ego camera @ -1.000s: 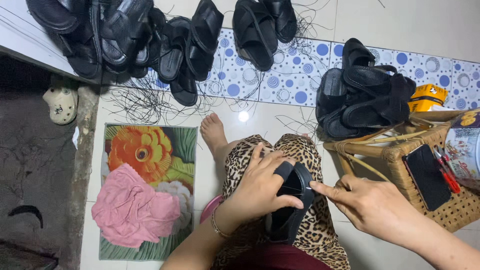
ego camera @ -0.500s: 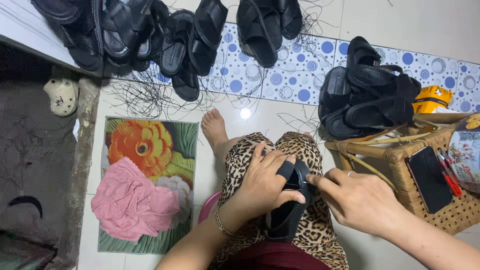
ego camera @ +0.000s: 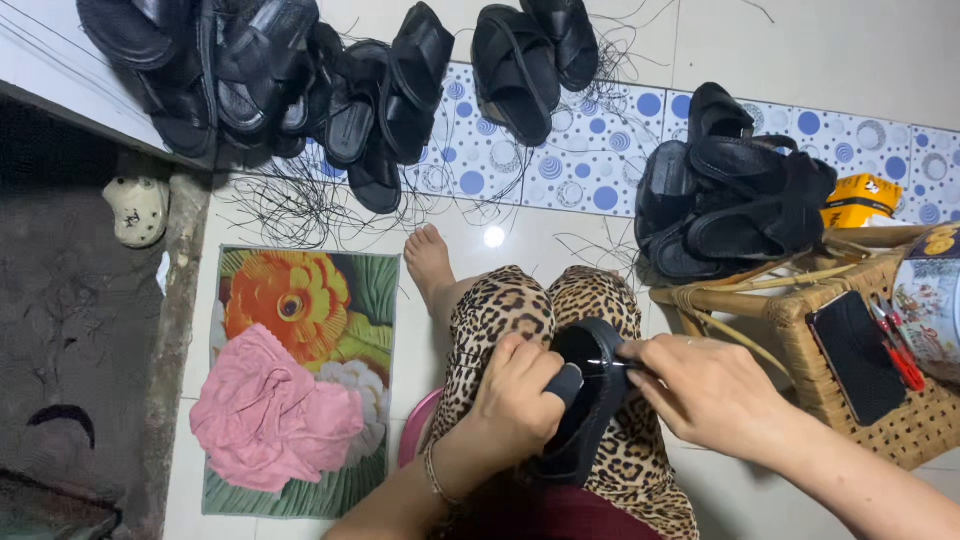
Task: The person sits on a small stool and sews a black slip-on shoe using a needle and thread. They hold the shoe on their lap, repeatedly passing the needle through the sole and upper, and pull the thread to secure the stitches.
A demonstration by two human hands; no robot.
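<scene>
I see my left hand (ego camera: pixel 515 405) with fingers wrapped tight around a black sandal (ego camera: pixel 585 400) resting on my lap, centre near. My right hand (ego camera: pixel 700 390) has fingers pinched closed at its strap. A wicker basket (ego camera: pixel 800 320) sits just right; a pink cloth (ego camera: pixel 270 415) lies on the floral mat (ego camera: pixel 330 290), left.

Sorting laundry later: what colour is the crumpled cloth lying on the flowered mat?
Pink. The cloth lies on the mat; the head view shows it.
</scene>
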